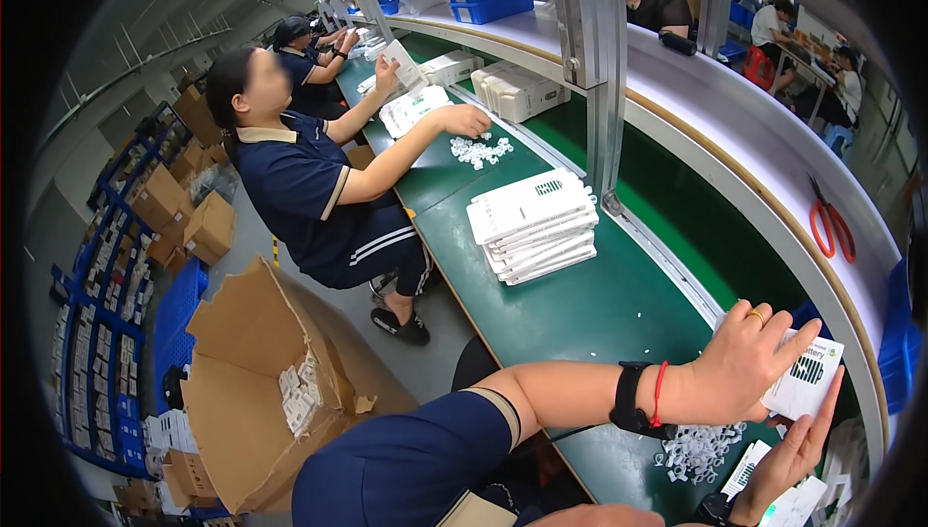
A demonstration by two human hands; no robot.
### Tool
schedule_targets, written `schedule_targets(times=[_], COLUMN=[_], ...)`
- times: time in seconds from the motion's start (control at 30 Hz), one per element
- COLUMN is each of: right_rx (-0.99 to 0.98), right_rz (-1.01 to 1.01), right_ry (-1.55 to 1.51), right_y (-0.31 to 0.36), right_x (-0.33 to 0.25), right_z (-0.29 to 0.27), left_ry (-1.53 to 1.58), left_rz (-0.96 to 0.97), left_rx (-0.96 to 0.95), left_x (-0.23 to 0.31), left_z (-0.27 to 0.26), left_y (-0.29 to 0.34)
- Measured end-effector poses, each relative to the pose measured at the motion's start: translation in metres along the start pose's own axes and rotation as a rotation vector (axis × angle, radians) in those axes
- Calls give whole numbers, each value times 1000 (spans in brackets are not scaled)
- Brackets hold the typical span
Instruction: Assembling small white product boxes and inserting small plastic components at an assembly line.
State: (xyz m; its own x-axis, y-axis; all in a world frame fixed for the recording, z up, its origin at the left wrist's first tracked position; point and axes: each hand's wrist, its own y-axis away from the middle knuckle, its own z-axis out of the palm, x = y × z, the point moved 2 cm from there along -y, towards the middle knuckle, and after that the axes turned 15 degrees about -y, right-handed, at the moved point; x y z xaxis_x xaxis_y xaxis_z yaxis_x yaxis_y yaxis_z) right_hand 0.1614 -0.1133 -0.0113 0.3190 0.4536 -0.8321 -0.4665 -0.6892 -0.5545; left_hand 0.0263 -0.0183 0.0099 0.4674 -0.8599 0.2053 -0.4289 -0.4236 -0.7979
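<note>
At the right I hold a small flat white box (804,378) with dark green print, tilted, between both hands. My left hand (739,367), with a ring on one finger, grips its upper part with fingers bent over it. From below and beside it, my right hand (795,450) steadies the lower right edge; part of that grip is hidden. Under my left wrist lies a pile of small clear plastic pieces (698,453) on the green bench (599,334). More white printed boxes (795,506) lie near my right wrist.
A tall stack of white boxes (535,227) stands farther along the bench. Red-handled scissors (833,227) lie on the shelf, and a metal post (604,131) rises beside it. To the left, a co-worker (290,169) handles similar boxes. A large open carton (261,372) is on the floor.
</note>
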Motion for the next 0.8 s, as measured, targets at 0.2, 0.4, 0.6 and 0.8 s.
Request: schedule_targets(times=[0.2,0.4,0.6,0.8], right_rx=[-9,-24,-105,-62], right_rz=[-62,-60,-1,-37], right_ry=[-107,-5,231,226], right_y=[5,-1,-8,-1], right_x=[-4,-24,-48,-56], right_z=[16,20,-28,-27], left_ry=[-71,-163,-768,-739], left_rz=[-12,-104,-339,-526], left_rx=[44,17,5,-555], left_x=[5,-23,-128,-223], left_z=[-4,-36,-126,-145], left_y=[0,5,48,74])
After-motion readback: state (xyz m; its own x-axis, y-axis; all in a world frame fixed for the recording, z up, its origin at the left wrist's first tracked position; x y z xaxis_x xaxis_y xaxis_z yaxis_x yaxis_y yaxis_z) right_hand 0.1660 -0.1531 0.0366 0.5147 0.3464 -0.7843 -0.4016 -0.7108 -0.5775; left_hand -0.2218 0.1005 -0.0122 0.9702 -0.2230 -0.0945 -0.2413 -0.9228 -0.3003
